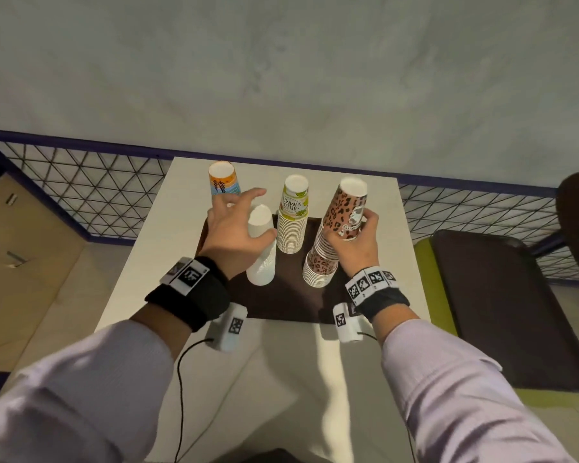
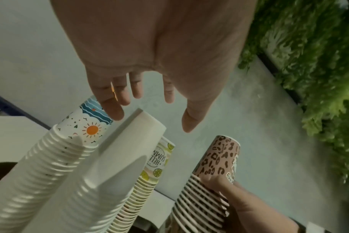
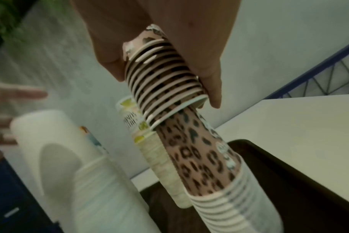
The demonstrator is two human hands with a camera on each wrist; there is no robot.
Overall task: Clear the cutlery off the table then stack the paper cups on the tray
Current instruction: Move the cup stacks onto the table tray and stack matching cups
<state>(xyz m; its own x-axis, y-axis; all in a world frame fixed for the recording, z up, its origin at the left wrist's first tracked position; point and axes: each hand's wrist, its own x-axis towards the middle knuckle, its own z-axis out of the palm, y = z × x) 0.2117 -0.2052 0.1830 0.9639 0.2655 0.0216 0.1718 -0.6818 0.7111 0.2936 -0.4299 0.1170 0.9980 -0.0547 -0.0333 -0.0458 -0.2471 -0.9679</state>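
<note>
A dark brown tray [image 1: 288,302] lies on the white table [image 1: 395,255]. On it stand upside-down cup stacks: a plain white stack [image 1: 260,259], a lemon-print stack [image 1: 293,222] and a leopard-print stack [image 1: 318,265]. My right hand [image 1: 358,235] grips an upper bundle of leopard cups [image 3: 165,75], which sits tilted over the top of the lower leopard stack [image 3: 201,159]. My left hand [image 1: 244,212] hovers with spread, straight fingers [image 2: 114,110] over the white stack [image 2: 130,141] and holds nothing. A sun-and-wave print stack [image 1: 223,180] stands behind it on the bare table. No cutlery is in view.
A blue-framed mesh railing [image 1: 81,182] runs behind the table. A dark padded seat [image 1: 502,305] on a green base stands close at the right. A cardboard box [image 1: 24,248] sits at the left. Green plants [image 2: 319,78] show beyond the floor.
</note>
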